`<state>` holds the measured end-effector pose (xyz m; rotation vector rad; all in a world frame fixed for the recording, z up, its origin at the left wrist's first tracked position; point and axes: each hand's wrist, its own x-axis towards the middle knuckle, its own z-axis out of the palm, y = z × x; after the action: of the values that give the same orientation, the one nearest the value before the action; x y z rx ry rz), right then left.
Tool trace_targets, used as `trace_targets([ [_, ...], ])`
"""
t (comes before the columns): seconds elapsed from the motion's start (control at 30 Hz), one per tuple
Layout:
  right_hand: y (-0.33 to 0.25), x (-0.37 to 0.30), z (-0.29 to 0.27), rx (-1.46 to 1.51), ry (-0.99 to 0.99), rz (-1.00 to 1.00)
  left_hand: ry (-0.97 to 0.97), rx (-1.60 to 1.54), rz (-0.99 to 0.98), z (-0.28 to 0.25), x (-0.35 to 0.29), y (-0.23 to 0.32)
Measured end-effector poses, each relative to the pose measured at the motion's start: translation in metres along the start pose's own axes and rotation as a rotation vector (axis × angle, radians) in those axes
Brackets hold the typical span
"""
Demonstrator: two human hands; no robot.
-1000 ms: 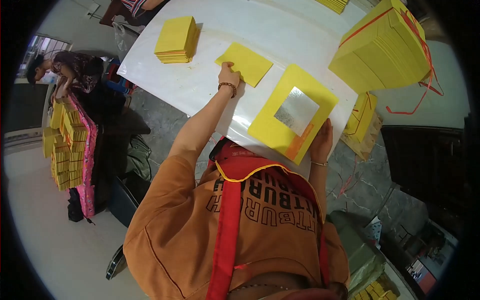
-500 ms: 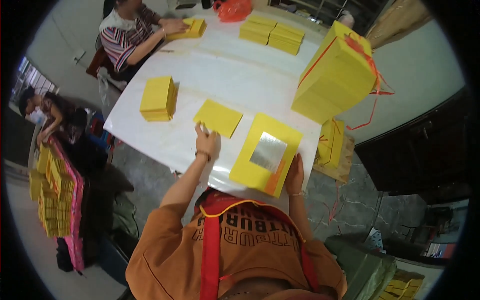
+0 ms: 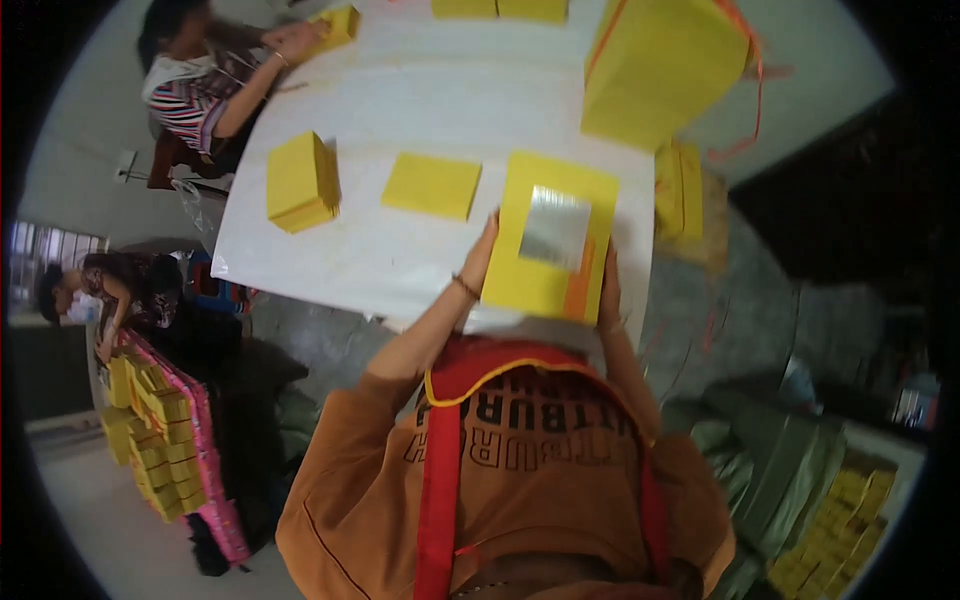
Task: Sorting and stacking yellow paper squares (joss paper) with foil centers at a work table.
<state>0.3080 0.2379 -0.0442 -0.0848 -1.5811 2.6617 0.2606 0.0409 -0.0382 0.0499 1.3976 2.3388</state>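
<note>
A large stack of yellow joss paper (image 3: 522,187), its top sheet bearing a silver foil rectangle and an orange strip, lies near the table's front edge. My left hand (image 3: 483,252) presses against its left side, with the fingertips partly hidden. Along the right side is my right hand (image 3: 610,290), mostly covered by the paper, so its fingers hardly show. Just left of the stack, a smaller flat yellow pile (image 3: 432,186) rests on the white tabletop (image 3: 410,110). Farther left stands a taller block of yellow paper (image 3: 298,182).
A tall yellow bundle tied with red string (image 3: 655,75) stands at the right. Across the table, a co-worker (image 3: 200,95) handles a yellow stack (image 3: 338,28). More yellow bundles (image 3: 155,440) lie on a pink-edged surface at the left, beside another person (image 3: 110,290).
My left hand has left the small flat pile and moved right to the large stack's left side. My right hand stays at its right side. The whole view has shifted.
</note>
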Motion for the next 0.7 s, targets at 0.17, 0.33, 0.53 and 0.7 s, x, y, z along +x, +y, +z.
trace_targets([
  [0.17,0.017,0.020,-0.017,0.048,-0.011,0.078,0.062,-0.087,-0.066,0.001,0.004,0.006],
  [0.33,0.004,0.016,-0.009,0.001,0.065,0.082,0.012,-0.106,0.032,-0.009,0.011,-0.014],
  [0.53,-0.022,0.005,-0.022,-0.333,0.010,-0.147,0.196,0.303,0.198,-0.010,-0.008,0.002],
  [0.7,-0.070,-0.009,-0.022,-1.029,-0.404,-0.227,-0.440,1.463,0.681,0.032,-0.039,0.060],
])
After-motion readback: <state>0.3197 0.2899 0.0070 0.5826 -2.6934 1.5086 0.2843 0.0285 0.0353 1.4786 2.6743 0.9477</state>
